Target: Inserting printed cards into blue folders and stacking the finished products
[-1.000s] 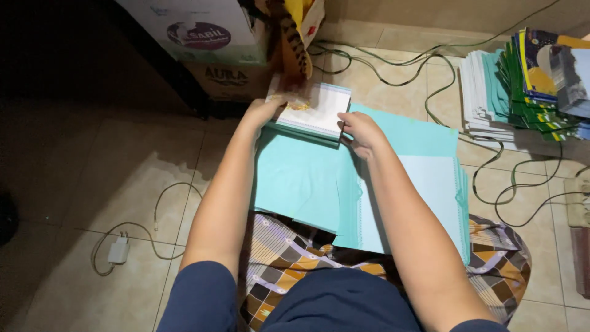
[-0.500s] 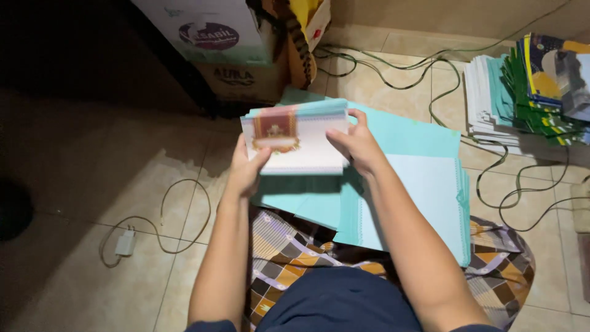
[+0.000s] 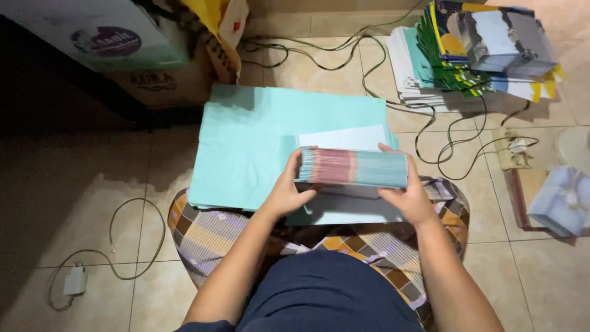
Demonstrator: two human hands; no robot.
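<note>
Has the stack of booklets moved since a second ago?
Yes. The stack of booklets, gripped by the left hand and right hand, has come back from the cardboard box toward the person, over the teal sheet's near edge.

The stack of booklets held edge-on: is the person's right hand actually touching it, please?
Touching. The head view shows the right hand gripping the right end of the stack of booklets, thumb over its top edge, while the left hand clasps the other end.
</note>
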